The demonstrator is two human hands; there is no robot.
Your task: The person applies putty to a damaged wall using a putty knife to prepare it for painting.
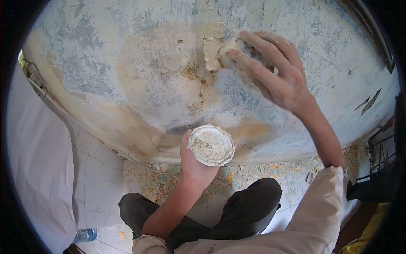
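Note:
My left hand (196, 167) is wrapped round a white round tub (232, 148), tilted so its open top faces me. Inside lies cream-coloured putty (207, 150), thick and lumpy. Higher up, my right hand (275, 70) reaches to the wall (156, 63), its fingers closed round a putty-smeared thing (230, 45) pressed at the surface. Its shape is mostly hidden by the fingers and blurred. Beside the fingertips, a vertical strip of fresh putty (211, 29) runs up the wall. Just below that are brown-stained pits (195, 72) in the worn paint.
Paint flakes and rubble (156, 182) litter the tiled floor along the wall's foot. A pale sheet (40, 161) hangs over something at the left, with a clear plastic bottle (86, 235) near its bottom. Dark rack-like objects (374, 186) stand at the right. My bent knees (258, 197) are close below the tub.

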